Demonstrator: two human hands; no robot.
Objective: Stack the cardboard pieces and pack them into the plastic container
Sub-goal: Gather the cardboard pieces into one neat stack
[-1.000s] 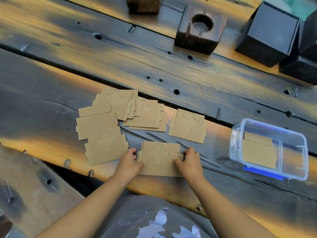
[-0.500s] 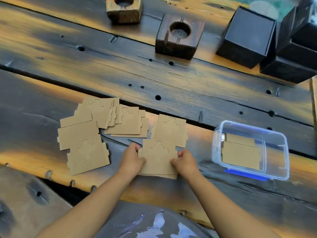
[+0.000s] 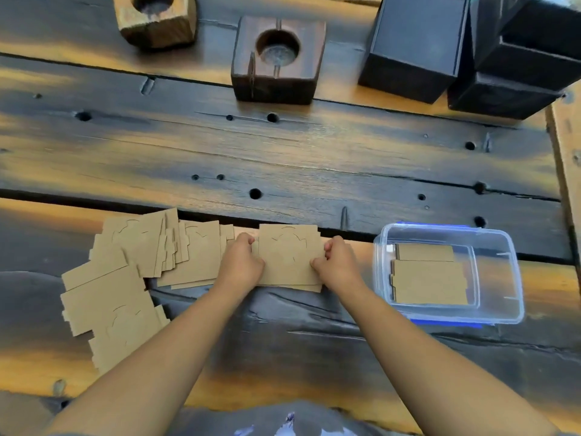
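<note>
Cardboard stack (image 3: 287,256) lies flat on the table (image 3: 314,158), at the near plank's far edge, just left of the container (image 3: 515,278). I see both hands pressed against its short sides. My left hand (image 3: 240,265) grips the left edge, fingers curled together and clamped on the cardboard. My right hand (image 3: 338,265) grips the right edge in the same way, fingers bent and closed on the stack. Lower sheets show as thin offset edges along the near side, so the stack is not fully squared.

Loose pieces (image 3: 141,247) lie to the left of the stack in a fanned, overlapping spread. One overlapped group touches or lies just beside my left hand; I cannot tell which. More pieces (image 3: 103,306) lie nearer the table's front edge, partly hidden by my left forearm.

The container is clear plastic with blue latches and has no lid on it. It stands upright, just right of my right hand but apart from it. Packed pieces (image 3: 429,281) lie flat on its floor, toward its left side.

At the far side of the table stand two wooden blocks (image 3: 276,64) with round recesses. Black boxes (image 3: 415,48) stand to their right, in the far right corner.
</note>
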